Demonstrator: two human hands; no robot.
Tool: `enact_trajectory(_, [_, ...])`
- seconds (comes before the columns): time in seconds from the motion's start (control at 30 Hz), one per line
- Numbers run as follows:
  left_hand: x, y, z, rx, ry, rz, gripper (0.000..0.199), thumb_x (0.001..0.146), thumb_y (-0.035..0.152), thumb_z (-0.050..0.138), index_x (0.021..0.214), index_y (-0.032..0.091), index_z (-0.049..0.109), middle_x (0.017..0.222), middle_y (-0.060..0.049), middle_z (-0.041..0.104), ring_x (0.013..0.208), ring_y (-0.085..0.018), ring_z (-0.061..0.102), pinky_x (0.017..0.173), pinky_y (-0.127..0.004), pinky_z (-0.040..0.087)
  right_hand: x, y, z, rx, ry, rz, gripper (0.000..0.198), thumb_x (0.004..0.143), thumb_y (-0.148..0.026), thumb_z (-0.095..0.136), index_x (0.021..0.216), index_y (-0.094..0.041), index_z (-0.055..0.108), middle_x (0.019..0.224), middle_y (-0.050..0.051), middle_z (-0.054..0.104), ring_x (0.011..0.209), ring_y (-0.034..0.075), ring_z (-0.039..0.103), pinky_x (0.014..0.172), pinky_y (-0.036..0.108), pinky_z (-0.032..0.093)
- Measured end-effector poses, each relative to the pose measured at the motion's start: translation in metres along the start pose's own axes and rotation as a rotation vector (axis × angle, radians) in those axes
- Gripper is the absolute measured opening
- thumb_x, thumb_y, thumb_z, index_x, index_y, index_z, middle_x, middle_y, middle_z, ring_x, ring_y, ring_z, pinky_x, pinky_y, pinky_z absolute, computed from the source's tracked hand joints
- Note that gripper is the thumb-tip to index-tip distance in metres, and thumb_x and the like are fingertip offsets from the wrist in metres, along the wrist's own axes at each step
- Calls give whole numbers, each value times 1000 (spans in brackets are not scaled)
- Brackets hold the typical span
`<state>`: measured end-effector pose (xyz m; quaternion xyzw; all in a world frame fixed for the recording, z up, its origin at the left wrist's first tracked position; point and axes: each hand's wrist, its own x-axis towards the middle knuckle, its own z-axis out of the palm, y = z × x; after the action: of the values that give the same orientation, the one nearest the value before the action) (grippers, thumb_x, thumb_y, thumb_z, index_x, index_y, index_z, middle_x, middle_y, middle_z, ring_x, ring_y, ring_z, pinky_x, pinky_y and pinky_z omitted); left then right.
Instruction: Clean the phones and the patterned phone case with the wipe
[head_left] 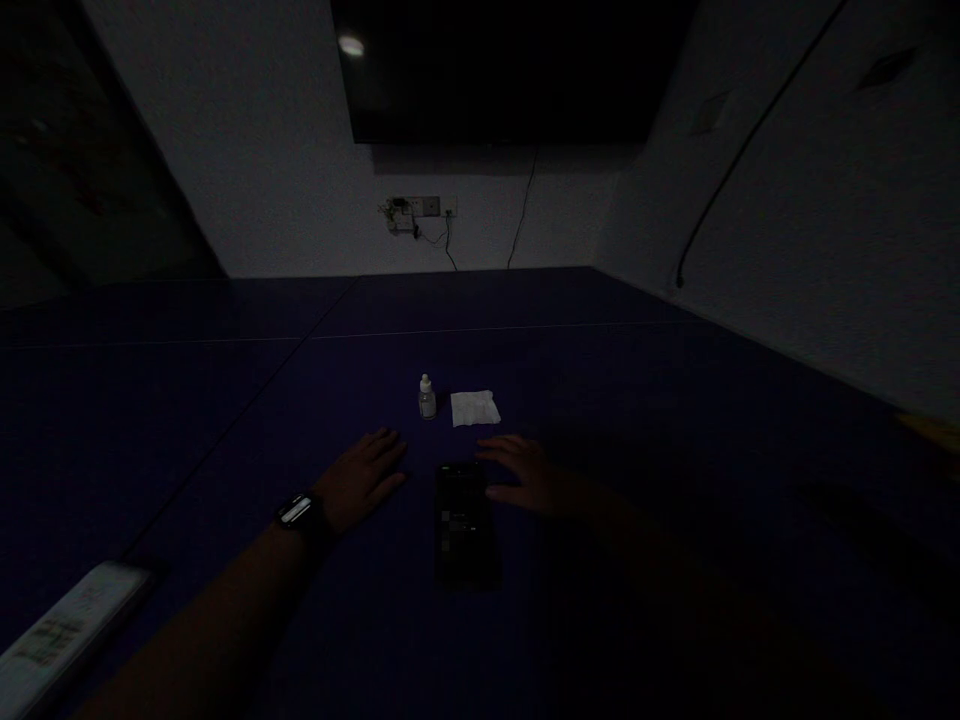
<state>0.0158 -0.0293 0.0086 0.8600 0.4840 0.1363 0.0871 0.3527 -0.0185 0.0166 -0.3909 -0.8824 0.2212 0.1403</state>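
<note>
My left hand (361, 480) lies flat on the dark blue surface (337, 600), fingers stretched out and holding nothing. A watch (296, 510) with a lit screen is on that wrist. My right hand (521, 472) rests to the right of a dark smartphone (466, 530), its fingers apart near the phone's upper right edge; whether the thumb touches the phone I cannot tell. The phone lies screen up between the hands, its display dim. Beyond them a small dropper bottle (427, 400) with a white cap stands upright. Just right of it lies a folded white tissue (475, 408).
A long white box-like object (75, 630) lies at the lower left. Ahead, a wall carries sockets with cables (420, 208) and a big dark screen (510, 70). A cable (735, 160) hangs down the right wall. The room is very dim.
</note>
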Motion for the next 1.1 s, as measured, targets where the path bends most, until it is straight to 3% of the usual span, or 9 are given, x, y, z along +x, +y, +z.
enact_trajectory(0.07, [-4,18,-1,-82,-38,58,53,100,57,43,142,26,56,157,-8,44,149,-30,31,123,-51,20,-3,4,-7,13,-91,-9,73,78,-54,77,142,-27,54,158,12,40,146,37,33,115,62,24])
enact_trajectory(0.17, [-8,44,2,-221,-55,65,52,100,56,45,140,24,58,157,-8,43,151,-31,26,124,-53,17,-3,6,-7,6,-122,-10,90,66,-61,84,144,-28,53,161,12,36,148,41,28,115,65,19])
enact_trajectory(0.3, [-9,70,12,-459,-17,-18,59,102,57,38,143,17,55,156,-14,43,150,-33,29,124,-55,17,1,3,3,6,17,-35,81,64,-58,86,136,-29,60,153,12,48,142,39,38,114,63,21])
enact_trajectory(0.43, [-9,88,16,-771,67,-131,58,99,61,46,142,24,56,156,-10,45,149,-34,31,124,-55,16,3,-5,13,98,147,-40,81,57,-44,94,129,-26,62,139,12,62,133,36,50,111,57,29])
enact_trajectory(0.57, [-8,104,10,-1163,121,-206,62,103,54,43,157,27,28,153,-13,48,135,-32,52,110,-49,44,8,-18,22,251,299,29,85,61,-33,94,136,-24,54,133,11,65,127,32,57,107,52,37])
enact_trajectory(0.63, [-7,109,9,-1316,151,-247,62,103,52,44,157,26,26,149,-16,53,128,-33,59,102,-49,50,11,-23,26,336,331,39,86,65,-30,91,140,-26,50,132,11,65,127,31,57,108,52,38])
enact_trajectory(0.8, [-7,109,16,-1506,255,-332,84,80,39,82,149,28,36,143,-15,57,126,-35,59,99,-47,50,14,-29,33,727,247,-10,89,77,-26,82,153,-29,36,127,8,67,123,26,60,108,52,42])
enact_trajectory(0.93, [-7,109,19,-1539,305,-377,99,66,26,93,147,29,37,138,-12,60,127,-34,57,104,-47,45,12,-33,33,935,143,-36,95,79,-24,79,157,-28,25,121,8,70,116,24,65,102,47,49])
enact_trajectory(1.1, [-10,120,11,-1649,297,-431,75,82,38,79,146,29,43,133,-11,63,119,-33,62,96,-46,49,13,-39,30,1153,132,-57,76,90,-34,69,155,-28,30,121,7,70,117,23,65,104,48,47])
